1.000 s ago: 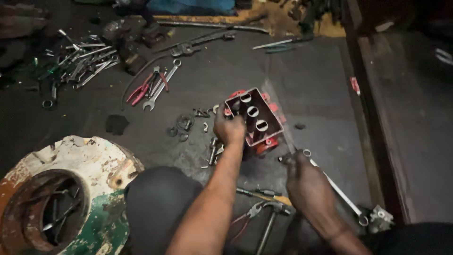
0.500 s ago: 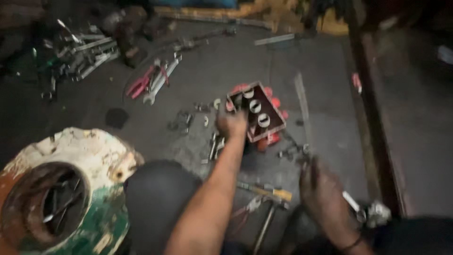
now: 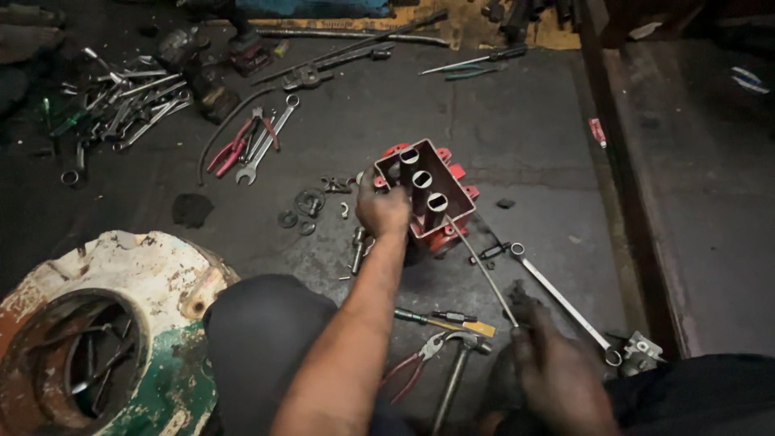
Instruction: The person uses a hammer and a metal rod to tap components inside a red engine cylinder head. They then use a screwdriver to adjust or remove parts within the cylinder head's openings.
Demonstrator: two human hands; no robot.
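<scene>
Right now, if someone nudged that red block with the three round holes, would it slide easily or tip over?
Probably neither. The red block looks like cast metal with thick walls, so likely heavy for its size. It seems to rest on a broad side, with the left hand gripping its edge, so tipping seems unlikely. The grimy floor looks oily, so it might slide somewhat.

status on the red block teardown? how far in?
Done: the red block stands alone on the floor, small parts strewn beside it. In hand: left hand steadies it; right hand slides a thin rod into one bore. Left: the other two bores show no rod.
</scene>
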